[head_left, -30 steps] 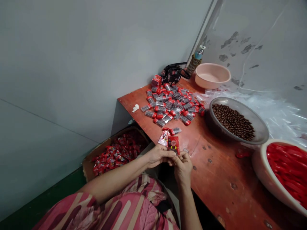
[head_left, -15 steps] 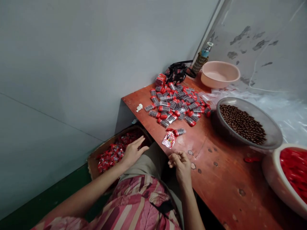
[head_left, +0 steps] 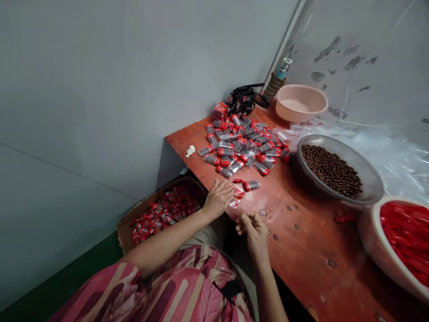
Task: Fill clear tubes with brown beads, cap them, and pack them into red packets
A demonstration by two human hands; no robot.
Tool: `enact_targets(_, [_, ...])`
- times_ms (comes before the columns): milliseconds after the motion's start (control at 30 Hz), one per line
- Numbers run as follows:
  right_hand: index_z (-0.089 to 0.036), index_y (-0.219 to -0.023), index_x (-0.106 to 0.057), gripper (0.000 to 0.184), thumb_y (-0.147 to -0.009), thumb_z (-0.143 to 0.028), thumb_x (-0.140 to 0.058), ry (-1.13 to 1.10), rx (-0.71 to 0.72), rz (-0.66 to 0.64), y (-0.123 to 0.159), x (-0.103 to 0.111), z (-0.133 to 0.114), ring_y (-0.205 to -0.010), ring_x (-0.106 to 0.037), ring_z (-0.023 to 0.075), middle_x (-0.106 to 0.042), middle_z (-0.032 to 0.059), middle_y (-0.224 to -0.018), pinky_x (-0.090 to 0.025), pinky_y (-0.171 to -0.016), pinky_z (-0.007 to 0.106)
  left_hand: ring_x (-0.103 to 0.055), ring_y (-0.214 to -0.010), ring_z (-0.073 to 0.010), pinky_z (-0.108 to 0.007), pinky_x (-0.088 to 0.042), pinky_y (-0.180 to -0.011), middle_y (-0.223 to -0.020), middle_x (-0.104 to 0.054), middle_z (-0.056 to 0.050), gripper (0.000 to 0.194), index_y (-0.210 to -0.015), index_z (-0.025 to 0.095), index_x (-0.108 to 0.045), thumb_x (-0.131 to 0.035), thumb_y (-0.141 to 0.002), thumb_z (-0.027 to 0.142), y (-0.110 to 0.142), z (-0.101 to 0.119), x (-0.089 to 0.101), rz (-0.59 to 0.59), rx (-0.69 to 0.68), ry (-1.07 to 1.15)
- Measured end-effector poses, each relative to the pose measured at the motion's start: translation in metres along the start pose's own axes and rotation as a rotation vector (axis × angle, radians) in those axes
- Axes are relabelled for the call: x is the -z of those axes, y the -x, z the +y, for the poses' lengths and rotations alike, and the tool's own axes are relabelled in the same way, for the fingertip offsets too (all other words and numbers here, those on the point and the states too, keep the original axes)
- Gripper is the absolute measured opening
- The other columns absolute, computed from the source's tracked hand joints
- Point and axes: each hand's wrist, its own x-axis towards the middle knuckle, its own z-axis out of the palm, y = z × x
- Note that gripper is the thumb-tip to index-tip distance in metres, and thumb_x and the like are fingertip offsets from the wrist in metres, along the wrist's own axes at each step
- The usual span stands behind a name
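My left hand (head_left: pixel 218 199) lies at the table edge with its fingers stretched out, the tips over the near-left part of a small red printed packet (head_left: pixel 238 193). The packet lies flat and is partly hidden by those fingers. Just right of it rests a clear tube of dark balls with a red cap (head_left: pixel 251 184), and a red plastic piece (head_left: pixel 238 181) lies at the packet's far edge. My right hand (head_left: pixel 254 231) hovers by the table edge, fingers curled with thumb against forefinger; whether anything is pinched there is hidden.
Many filled tubes (head_left: pixel 237 145) are heaped on the red table (head_left: pixel 295 250). A grey bowl of brown balls (head_left: pixel 370 188) and a white tub of red pieces (head_left: pixel 372 237) stand right. Behind are a pink basin (head_left: pixel 301 100) and clear plastic (head_left: pixel 402 165). A carton (head_left: pixel 124 237) of red packets sits below left.
My left hand has moved from above the carton up and right onto the red packet at the table edge. The right hand stays nearly in place, still curled.
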Motion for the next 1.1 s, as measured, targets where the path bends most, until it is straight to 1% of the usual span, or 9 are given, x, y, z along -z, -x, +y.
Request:
enact_targets(167, [-0.019, -0.096, -0.055, 0.031, -0.071, -0.036, -0.063, -0.020, 0.147, 0.185, -0.024, -0.003, -0.003, -0.081, -0.059, 0.0154, -0.061, 0.0035, -0.094, -0.049, -0.066, 0.027, -0.040, -0.122, -0.0233, -0.049, -0.030, -0.102, -0.113, -0.061, -0.006, 0.025, -0.105, 0.017, -0.061, -0.047, -0.085, 0.024, 0.004, 0.011, -0.002, 0.094, -0.056, 0.075])
enact_targets(267, [-0.021, -0.106, -0.050, 0.040, -0.071, -0.033, -0.065, -0.070, 0.141, 0.125, -0.033, -0.001, -0.013, -0.066, -0.057, 0.0120, -0.060, -0.0020, -0.077, -0.047, -0.061, 0.025, -0.041, -0.122, -0.0215, -0.044, -0.033, -0.102, -0.118, -0.058, -0.007, 0.027, -0.108, 0.019, -0.060, -0.047, -0.085, 0.023, 0.003, 0.025, 0.007, 0.101, -0.067, 0.206])
enact_targets(400, [-0.022, -0.106, -0.050, 0.040, -0.071, -0.030, -0.066, -0.125, 0.088, 0.064, -0.036, 0.004, -0.025, -0.052, -0.050, 0.0082, -0.053, -0.0074, -0.061, -0.040, -0.052, 0.020, -0.059, -0.100, -0.0208, -0.033, -0.047, -0.086, -0.110, -0.063, -0.008, 0.039, -0.114, 0.017, -0.056, -0.052, -0.080, 0.036, -0.002, 0.036, 0.024, 0.014, 0.290, 0.608])
enact_targets(533, [-0.020, -0.099, -0.054, 0.037, -0.067, -0.032, -0.068, -0.052, 0.044, -0.122, -0.042, 0.007, -0.032, -0.049, -0.049, 0.0093, -0.054, -0.0061, -0.058, -0.040, -0.049, 0.022, -0.063, -0.065, -0.0177, -0.028, -0.050, -0.063, -0.069, -0.066, -0.005, 0.042, -0.077, 0.009, -0.067, -0.055, -0.073, 0.050, -0.005, 0.034, 0.032, -0.239, 0.630, 1.020])
enact_targets(633, [-0.019, -0.094, -0.057, 0.027, -0.072, -0.036, -0.061, 0.198, 0.142, -0.178, -0.055, 0.014, -0.038, -0.055, -0.054, 0.0129, -0.060, -0.0009, -0.066, -0.044, -0.054, 0.026, -0.061, -0.058, -0.0148, -0.028, -0.050, -0.062, -0.060, -0.064, -0.003, 0.041, -0.066, 0.008, -0.066, -0.062, -0.066, 0.048, -0.005, 0.033, 0.033, -0.267, 0.784, 1.231])
enact_targets(733, [-0.020, -0.099, -0.059, 0.025, -0.079, -0.031, -0.050, 0.661, 0.434, -0.126, -0.077, 0.025, -0.046, -0.081, -0.059, 0.0215, -0.065, 0.0076, -0.094, -0.046, -0.073, 0.038, -0.061, -0.058, -0.0149, -0.028, -0.050, -0.061, -0.058, -0.064, -0.004, 0.036, -0.063, 0.009, -0.067, -0.068, -0.061, 0.045, -0.004, 0.032, 0.035, -0.220, 0.844, 1.231])
enact_targets(867, [-0.018, -0.120, -0.050, 0.045, -0.076, -0.015, -0.045, 1.255, 0.754, -0.278, -0.107, 0.035, -0.052, -0.116, -0.043, 0.0285, -0.055, 0.0110, -0.121, -0.037, -0.093, 0.046, -0.058, -0.051, -0.0126, -0.024, -0.048, -0.054, -0.052, -0.064, -0.003, 0.034, -0.058, 0.010, -0.067, -0.069, -0.060, 0.043, 0.001, 0.028, 0.039, -0.151, 0.892, 1.166])
enact_targets(967, [-0.019, -0.132, -0.037, 0.062, -0.071, -0.005, -0.041, 1.473, 0.818, -0.408, -0.121, 0.033, -0.053, -0.126, -0.031, 0.0276, -0.043, 0.0088, -0.134, -0.030, -0.097, 0.046, -0.058, -0.050, -0.0116, -0.021, -0.047, -0.051, -0.054, -0.064, -0.004, 0.032, -0.059, 0.009, -0.067, -0.070, -0.060, 0.042, 0.005, 0.023, 0.039, -0.118, 0.943, 1.188])
enact_targets(1100, [-0.021, -0.135, -0.031, 0.073, -0.066, -0.001, -0.039, 1.519, 0.759, -0.601, -0.136, 0.028, -0.052, -0.117, -0.043, 0.0236, -0.048, 0.0096, -0.128, -0.035, -0.093, 0.039, -0.058, -0.051, -0.0107, -0.021, -0.046, -0.051, -0.056, -0.065, -0.005, 0.032, -0.061, 0.009, -0.067, -0.072, -0.058, 0.040, 0.009, 0.019, 0.037, -0.094, 1.025, 1.258])
